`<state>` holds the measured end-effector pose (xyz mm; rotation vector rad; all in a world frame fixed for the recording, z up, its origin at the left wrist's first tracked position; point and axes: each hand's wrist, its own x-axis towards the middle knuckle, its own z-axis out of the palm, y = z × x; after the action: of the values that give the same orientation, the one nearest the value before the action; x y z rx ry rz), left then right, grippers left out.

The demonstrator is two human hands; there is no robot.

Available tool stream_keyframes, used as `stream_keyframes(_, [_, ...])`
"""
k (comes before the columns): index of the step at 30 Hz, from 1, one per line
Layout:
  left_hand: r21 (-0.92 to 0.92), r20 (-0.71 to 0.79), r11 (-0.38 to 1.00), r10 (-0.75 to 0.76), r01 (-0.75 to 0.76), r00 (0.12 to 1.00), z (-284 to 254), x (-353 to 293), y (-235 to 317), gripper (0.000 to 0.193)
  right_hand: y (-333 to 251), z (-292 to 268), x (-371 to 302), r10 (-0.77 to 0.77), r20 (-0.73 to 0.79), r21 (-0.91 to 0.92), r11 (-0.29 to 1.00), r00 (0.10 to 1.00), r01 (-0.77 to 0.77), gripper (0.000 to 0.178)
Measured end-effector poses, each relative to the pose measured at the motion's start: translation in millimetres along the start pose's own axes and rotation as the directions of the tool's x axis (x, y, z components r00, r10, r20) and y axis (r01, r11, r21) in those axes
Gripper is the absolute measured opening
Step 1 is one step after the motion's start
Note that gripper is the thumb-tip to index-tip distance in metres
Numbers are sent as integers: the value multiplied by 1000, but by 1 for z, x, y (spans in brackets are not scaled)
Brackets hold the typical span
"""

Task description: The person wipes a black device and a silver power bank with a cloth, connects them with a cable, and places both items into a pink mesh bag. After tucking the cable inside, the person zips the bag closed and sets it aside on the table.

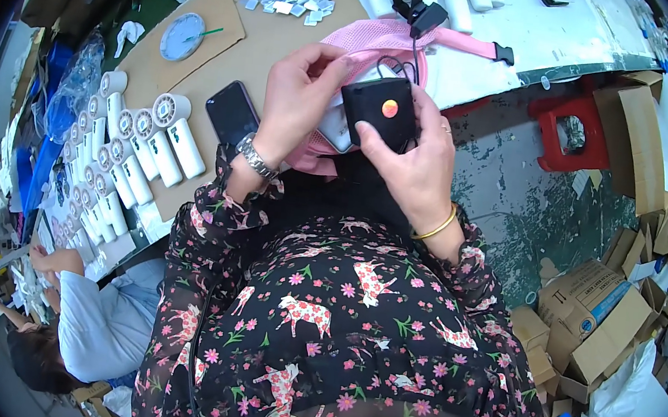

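My right hand (417,164) grips a flat black box (373,114) with a round orange-red sticker, thumb on its face and fingers behind its right edge. At the box's upper left, my left hand (302,94) is closed in a pinch against a pink mesh bag (360,40); what lies between its fingertips is hidden. The bag spreads behind and below the box, its strap running right to a black buckle (502,53). Black cables rise from behind the box near a black strapped device (422,17) on the bag. Something pale, partly covered, shows under the box's left edge.
A dark phone (232,112) lies left of my left wrist. Many white handheld fans (168,111) stand in rows at left. A round dish (182,36) sits on cardboard (216,18). Right: a red stool (565,132) and cartons (587,303). Another person (108,314) is at lower left.
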<state>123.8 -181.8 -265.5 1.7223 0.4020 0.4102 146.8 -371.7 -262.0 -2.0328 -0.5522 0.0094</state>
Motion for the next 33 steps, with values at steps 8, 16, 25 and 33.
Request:
stream_keyframes(8, [296, -3, 858, 441, -420, 898, 10, -7, 33, 11, -13, 11, 26, -145, -27, -249, 959, 989, 134, 78])
stream_keyframes(16, [322, 13, 842, 454, -433, 891, 18, -13, 25, 10, 7, 35, 45, 1, -202, 38, 999, 979, 7, 56])
stream_keyframes(25, [371, 104, 796, 476, -478, 873, 25, -11, 7, 22, 31, 47, 49, 92, -232, 351, 936, 968, -5, 40])
stream_keyframes(33, [622, 272, 627, 389, -469, 880, 19, -29, 11, 67, 43, -29, 34, 361, -109, 671, 714, 926, -200, 28])
